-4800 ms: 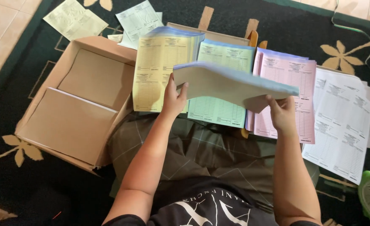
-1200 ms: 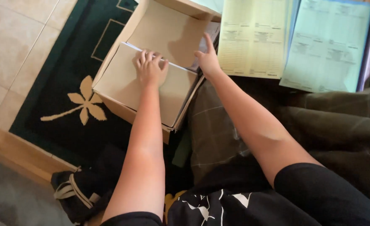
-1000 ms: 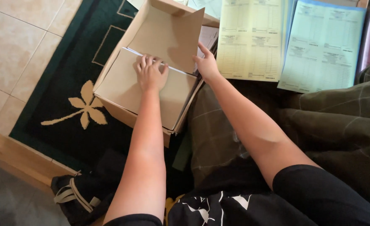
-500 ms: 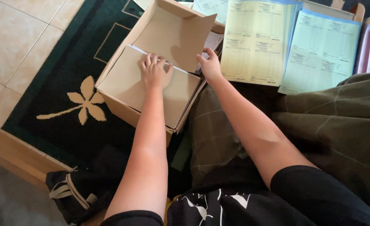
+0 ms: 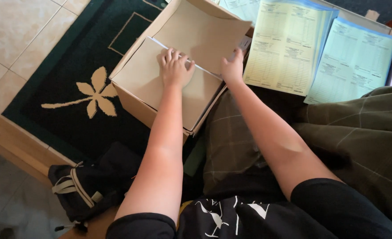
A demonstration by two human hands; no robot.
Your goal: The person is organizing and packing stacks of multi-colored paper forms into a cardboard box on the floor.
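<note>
I am seeing beige floor tiles (image 5: pixel 14 40) giving way to a dark green rug (image 5: pixel 72 57), where my left hand (image 5: pixel 175 68) is lying spread flat on the cardboard box (image 5: pixel 160 84), my right hand (image 5: pixel 232 67) is gripping its right edge, and yellow forms (image 5: pixel 284 48) and pale green forms (image 5: pixel 353 59) are lying further right.
</note>
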